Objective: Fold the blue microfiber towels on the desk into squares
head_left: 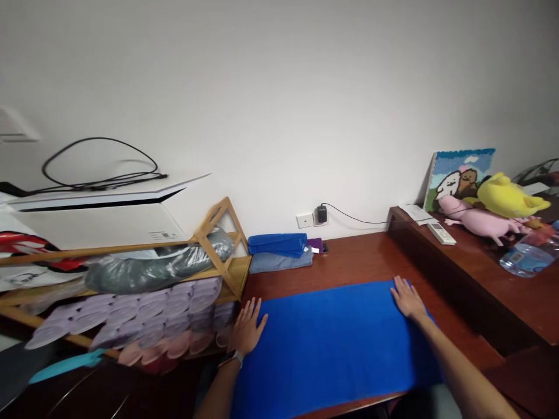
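Note:
A bright blue towel (336, 343) lies spread flat on the brown wooden desk (349, 256). Flat against the towel's left edge, with fingers stretched out, is my left hand (248, 327); a watch or band circles that wrist. On the far right corner of the towel rests my right hand (408, 298), its fingers extended and holding nothing. Behind the towel, against the wall, a folded blue towel (277, 244) sits on top of a folded grey-blue cloth (279, 262). A small purple cloth (315, 244) lies beside them.
On the left stands a wooden rack (225, 250) with several pale purple and pink slippers (151, 308) and a white box (109, 224) on top. A raised ledge (471, 279) at right bears a remote control (441, 233), plush toys (480, 221) and a plastic bottle (528, 259). A charger (322, 213) is plugged into the wall.

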{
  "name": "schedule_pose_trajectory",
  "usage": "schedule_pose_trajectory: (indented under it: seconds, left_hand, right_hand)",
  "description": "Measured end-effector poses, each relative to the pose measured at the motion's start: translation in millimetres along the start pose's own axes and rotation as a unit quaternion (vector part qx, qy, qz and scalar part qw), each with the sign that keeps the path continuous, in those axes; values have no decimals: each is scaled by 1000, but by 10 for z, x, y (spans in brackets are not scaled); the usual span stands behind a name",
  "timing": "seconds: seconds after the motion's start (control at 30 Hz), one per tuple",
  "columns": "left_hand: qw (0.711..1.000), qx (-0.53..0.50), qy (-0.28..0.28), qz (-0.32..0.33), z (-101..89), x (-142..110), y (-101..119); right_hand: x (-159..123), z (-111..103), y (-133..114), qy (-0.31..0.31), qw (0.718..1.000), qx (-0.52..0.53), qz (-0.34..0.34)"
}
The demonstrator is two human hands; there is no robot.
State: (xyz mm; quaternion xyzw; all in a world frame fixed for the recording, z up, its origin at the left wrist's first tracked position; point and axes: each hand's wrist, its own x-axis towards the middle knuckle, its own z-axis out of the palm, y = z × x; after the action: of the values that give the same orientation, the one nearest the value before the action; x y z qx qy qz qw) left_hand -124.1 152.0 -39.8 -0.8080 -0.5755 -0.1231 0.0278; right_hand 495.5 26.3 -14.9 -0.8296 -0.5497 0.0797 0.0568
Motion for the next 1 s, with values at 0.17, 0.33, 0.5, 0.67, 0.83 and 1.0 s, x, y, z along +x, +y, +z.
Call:
schedule_pose_trajectory:
  seconds: [0.17,0.33,0.5,0.67,0.83,1.0]
  left_hand:
    - [1000,18,-2,13,27,19,-50]
    - [998,5,-66,6,-79,68,-117]
    - [997,-19,-71,25,-171,-10,-141]
    - [999,-36,-33,19,-164,-117,-70]
    - [998,-55,-25,26,-161,-131,-39]
    - [998,-54,-15,25,-112,-126,-45]
  right_hand:
    - [76,92,449,21,999,-17,20]
    - [72,166,371,18,999,-23,25]
    - [146,-1,418,-54,996,-39,52]
    - [170,-454,-284,-28,998,-44,26]
    - [-322,-232,-2335,19,972,7,-236]
    - [-870,405,-3777,-34,900,103,-422]
